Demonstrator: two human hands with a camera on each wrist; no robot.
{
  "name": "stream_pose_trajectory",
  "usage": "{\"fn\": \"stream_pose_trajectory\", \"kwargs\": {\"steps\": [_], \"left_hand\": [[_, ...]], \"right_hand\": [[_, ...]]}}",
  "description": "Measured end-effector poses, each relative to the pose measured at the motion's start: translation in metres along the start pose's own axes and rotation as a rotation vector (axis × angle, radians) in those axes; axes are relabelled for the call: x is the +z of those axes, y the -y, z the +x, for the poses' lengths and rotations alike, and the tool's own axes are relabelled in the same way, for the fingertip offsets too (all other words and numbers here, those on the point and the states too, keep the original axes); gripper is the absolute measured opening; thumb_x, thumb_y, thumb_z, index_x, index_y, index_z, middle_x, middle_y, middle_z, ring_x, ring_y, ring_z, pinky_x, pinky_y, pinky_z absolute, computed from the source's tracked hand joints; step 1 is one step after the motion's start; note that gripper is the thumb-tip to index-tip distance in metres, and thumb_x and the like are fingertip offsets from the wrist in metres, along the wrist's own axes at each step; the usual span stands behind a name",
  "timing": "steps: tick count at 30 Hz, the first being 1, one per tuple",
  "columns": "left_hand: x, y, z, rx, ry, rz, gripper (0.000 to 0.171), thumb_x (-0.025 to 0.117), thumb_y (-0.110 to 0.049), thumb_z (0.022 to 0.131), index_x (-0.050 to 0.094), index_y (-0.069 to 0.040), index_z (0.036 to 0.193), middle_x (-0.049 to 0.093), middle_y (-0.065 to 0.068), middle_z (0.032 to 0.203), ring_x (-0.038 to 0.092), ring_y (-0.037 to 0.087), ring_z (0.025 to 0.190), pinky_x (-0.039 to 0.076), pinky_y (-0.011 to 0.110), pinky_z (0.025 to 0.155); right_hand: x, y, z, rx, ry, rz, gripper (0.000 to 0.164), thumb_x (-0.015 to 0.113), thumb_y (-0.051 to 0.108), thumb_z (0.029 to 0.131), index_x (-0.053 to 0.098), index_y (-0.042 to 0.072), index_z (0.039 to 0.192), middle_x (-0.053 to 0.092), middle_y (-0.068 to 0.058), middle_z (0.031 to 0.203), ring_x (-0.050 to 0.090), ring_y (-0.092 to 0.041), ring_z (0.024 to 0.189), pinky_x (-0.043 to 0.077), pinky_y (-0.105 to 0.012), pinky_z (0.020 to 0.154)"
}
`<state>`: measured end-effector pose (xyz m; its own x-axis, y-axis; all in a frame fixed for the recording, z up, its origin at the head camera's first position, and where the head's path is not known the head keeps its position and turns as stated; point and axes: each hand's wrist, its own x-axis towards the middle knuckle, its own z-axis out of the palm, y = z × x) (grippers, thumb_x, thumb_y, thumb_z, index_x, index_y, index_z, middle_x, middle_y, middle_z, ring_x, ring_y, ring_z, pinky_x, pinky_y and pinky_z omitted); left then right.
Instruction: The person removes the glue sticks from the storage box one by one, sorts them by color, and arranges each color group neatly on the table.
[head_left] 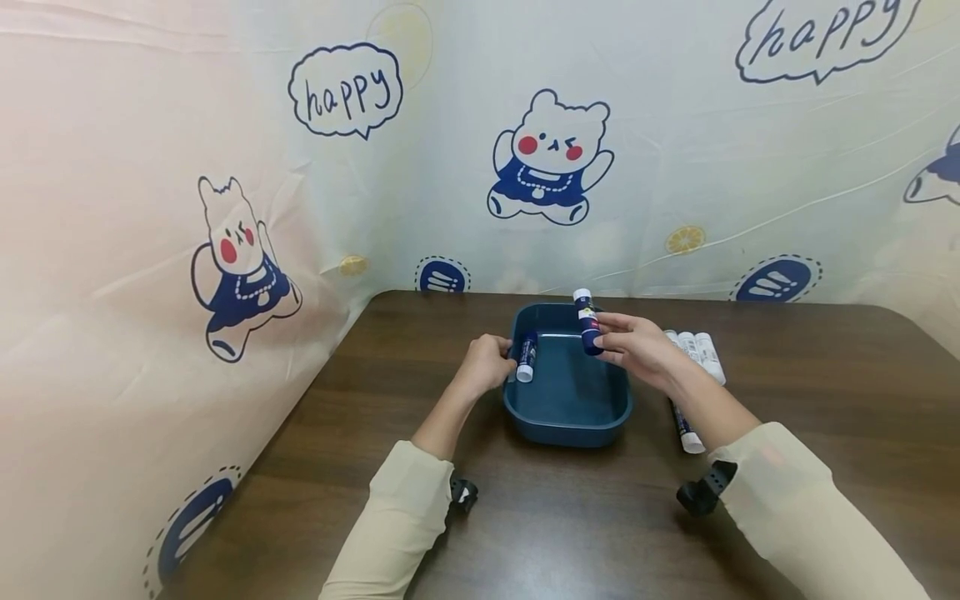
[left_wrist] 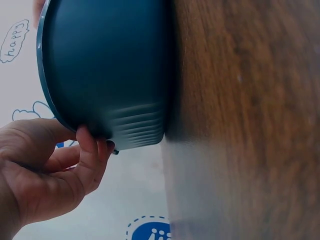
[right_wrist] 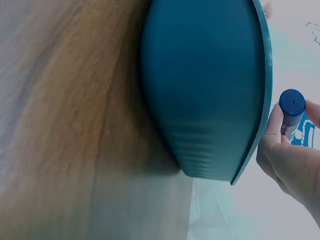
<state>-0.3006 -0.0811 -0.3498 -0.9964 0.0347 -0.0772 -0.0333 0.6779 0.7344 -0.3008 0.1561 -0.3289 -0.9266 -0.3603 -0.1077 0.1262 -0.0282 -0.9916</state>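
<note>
A blue glue stick with a white cap (head_left: pixel 585 317) is pinched between the thumb and fingers of my right hand (head_left: pixel 637 348), raised over the bin's right side and tilted. In the right wrist view its blue base (right_wrist: pixel 292 102) faces the camera. My left hand (head_left: pixel 486 363) grips the left rim of the dark teal plastic bin (head_left: pixel 567 435); the left wrist view has its fingers (left_wrist: pixel 87 155) curled at the rim. Inside the bin, by the left wall, lies another glue stick (head_left: pixel 527 358), white end toward me.
Right of the bin, several white tubes (head_left: pixel 708 357) lie side by side on the brown wooden table (head_left: pixel 570 525), partly behind my right hand. A blue tube with a white end (head_left: pixel 690 435) lies nearer, partly under the right forearm. A printed curtain (head_left: pixel 465 167) hangs behind.
</note>
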Motion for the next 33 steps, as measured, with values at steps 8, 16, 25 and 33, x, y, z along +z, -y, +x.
{"fn": "stream_pose_trajectory", "kwargs": {"steps": [8, 16, 25, 33], "left_hand": [[0.000, 0.000, 0.000, 0.019, -0.010, 0.013, 0.039, 0.059, -0.002, 0.087, 0.055, 0.002, 0.126, 0.060, 0.015, 0.115, 0.058, 0.021, 0.085, 0.052, 0.031, 0.074], [-0.003, 0.001, -0.001, 0.034, -0.009, 0.026, 0.039, 0.059, -0.002, 0.087, 0.055, 0.003, 0.125, 0.060, 0.016, 0.115, 0.058, 0.021, 0.084, 0.051, 0.029, 0.071], [-0.002, 0.000, -0.001, 0.014, 0.005, 0.004, 0.040, 0.059, -0.002, 0.088, 0.054, 0.002, 0.127, 0.060, 0.016, 0.114, 0.058, 0.022, 0.084, 0.052, 0.030, 0.072], [-0.001, 0.000, 0.000, 0.009, 0.005, 0.003, 0.040, 0.058, -0.002, 0.088, 0.053, 0.001, 0.128, 0.060, 0.015, 0.114, 0.058, 0.022, 0.083, 0.052, 0.030, 0.071]], "right_hand": [[-0.017, -0.004, -0.018, -0.013, 0.014, -0.062, 0.065, 0.051, 0.004, 0.091, 0.015, -0.003, 0.145, 0.023, -0.024, 0.145, 0.038, -0.029, 0.120, 0.033, -0.039, 0.100], [-0.033, -0.004, -0.040, -0.022, 0.027, -0.044, 0.067, 0.051, 0.003, 0.091, 0.011, -0.005, 0.145, 0.020, -0.026, 0.144, 0.049, -0.011, 0.104, 0.038, -0.034, 0.097], [-0.055, -0.006, -0.064, -0.033, 0.013, -0.002, 0.071, 0.052, 0.002, 0.090, 0.006, -0.007, 0.144, 0.018, -0.022, 0.140, 0.051, -0.007, 0.099, 0.046, -0.023, 0.085], [-0.074, -0.014, -0.079, -0.036, -0.014, -0.036, 0.071, 0.051, 0.003, 0.092, 0.003, -0.009, 0.143, 0.011, -0.025, 0.143, 0.051, -0.003, 0.097, 0.046, -0.022, 0.082]]}}
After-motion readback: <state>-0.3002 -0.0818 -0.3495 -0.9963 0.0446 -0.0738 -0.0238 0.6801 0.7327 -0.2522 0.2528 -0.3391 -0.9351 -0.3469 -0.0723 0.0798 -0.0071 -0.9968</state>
